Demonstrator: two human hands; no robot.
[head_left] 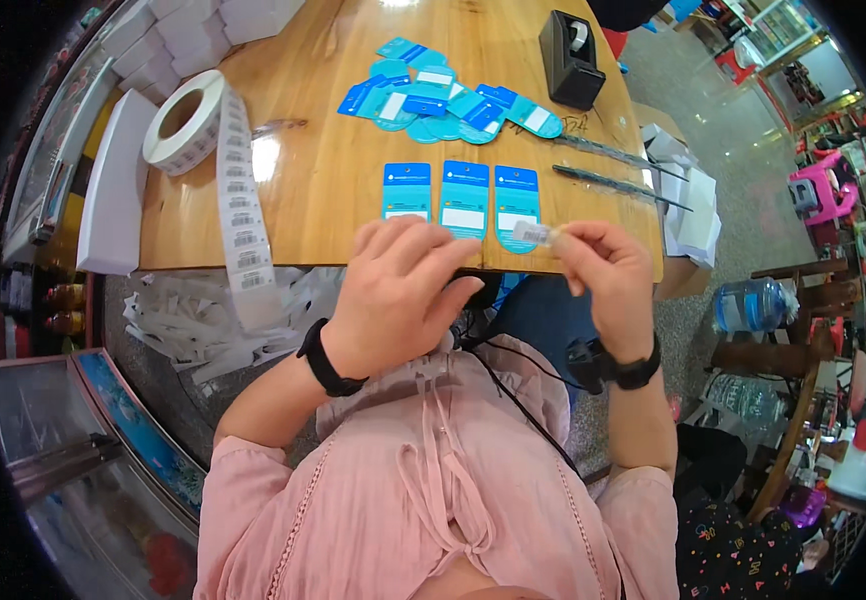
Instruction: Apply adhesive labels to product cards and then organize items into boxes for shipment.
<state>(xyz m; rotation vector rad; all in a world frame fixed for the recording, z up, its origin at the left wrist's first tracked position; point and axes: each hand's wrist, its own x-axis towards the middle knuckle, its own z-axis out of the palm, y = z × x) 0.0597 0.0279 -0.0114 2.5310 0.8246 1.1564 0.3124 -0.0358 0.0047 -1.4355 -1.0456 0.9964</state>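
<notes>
The right hand (608,275) is pinching a small barcode label (531,233) between thumb and fingers, holding it over the lower part of the right blue card (516,192). The left hand (398,285) is keeping its thumb apart from its fingers, which are covering the near edge of the left blue card (407,185) and reaching the middle blue card (464,185), perhaps touching it. Farther off, overlapping cards (443,105) are lying on the wooden table (318,200); a label roll (181,125) is standing left.

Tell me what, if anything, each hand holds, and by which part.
The right hand pinches a small label by its right end, between thumb and forefinger. The left hand holds nothing visible.
</notes>
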